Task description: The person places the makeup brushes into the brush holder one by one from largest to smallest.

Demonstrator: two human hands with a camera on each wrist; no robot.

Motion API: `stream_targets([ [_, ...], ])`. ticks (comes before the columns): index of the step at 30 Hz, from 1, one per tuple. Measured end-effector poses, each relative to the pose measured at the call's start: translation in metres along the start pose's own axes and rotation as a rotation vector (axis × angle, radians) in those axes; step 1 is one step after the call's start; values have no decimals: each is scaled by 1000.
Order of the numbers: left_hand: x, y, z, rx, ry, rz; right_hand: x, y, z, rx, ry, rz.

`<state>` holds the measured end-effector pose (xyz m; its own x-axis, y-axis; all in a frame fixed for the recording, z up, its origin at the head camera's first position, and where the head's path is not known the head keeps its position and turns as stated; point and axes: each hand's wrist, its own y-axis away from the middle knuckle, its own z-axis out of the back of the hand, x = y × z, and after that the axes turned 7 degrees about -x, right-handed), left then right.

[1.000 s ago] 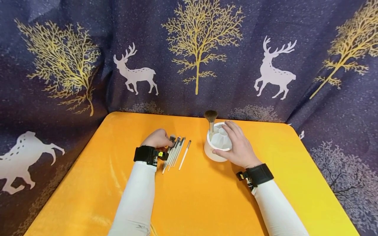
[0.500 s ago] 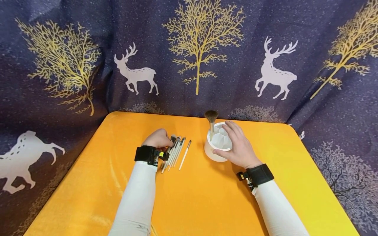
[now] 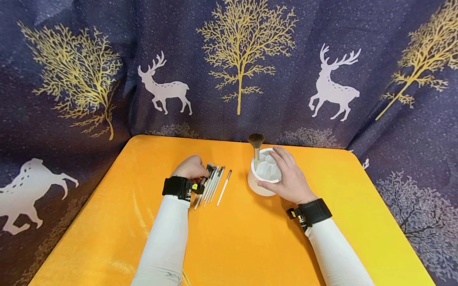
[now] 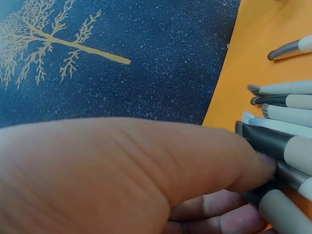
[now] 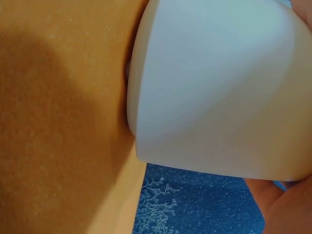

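Observation:
My left hand (image 3: 191, 169) is at the left end of a row of makeup brushes (image 3: 213, 186) lying on the table. In the left wrist view its thumb and fingers pinch a makeup brush (image 4: 283, 209) near the dark collar; part of that brush is hidden. Several other brushes lie close beside it, with a slim brush (image 3: 224, 188) a little apart to the right. My right hand (image 3: 294, 180) grips the rim of a white round brush holder (image 3: 258, 187) with inner compartments. In a left compartment a large fluffy brush (image 3: 255, 141) stands upright, bristles up.
An orange cloth (image 3: 229, 246) covers the table. Behind its far edge hangs a dark blue curtain (image 3: 214, 99) printed with deer and trees. The right wrist view is mostly filled by the holder's smooth side wall (image 5: 214, 92).
The left hand's fingers have shifted slightly, and the leftmost brushes have spread a little to the left. My right hand and the holder have stayed in place.

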<state>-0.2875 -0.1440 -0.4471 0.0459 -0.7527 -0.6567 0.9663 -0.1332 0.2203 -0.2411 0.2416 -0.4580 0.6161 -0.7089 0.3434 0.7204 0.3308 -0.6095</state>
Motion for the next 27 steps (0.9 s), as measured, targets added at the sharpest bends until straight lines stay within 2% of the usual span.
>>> stream_targets([
  [11,0,1,1,-13,17,25,-2,0,-1,-11,-1,16],
  [18,1,0,4,-16,52,6,-2,0,-2,-17,2,20],
  [27,0,0,6,-29,26,46,-3,0,-2,-14,5,17],
])
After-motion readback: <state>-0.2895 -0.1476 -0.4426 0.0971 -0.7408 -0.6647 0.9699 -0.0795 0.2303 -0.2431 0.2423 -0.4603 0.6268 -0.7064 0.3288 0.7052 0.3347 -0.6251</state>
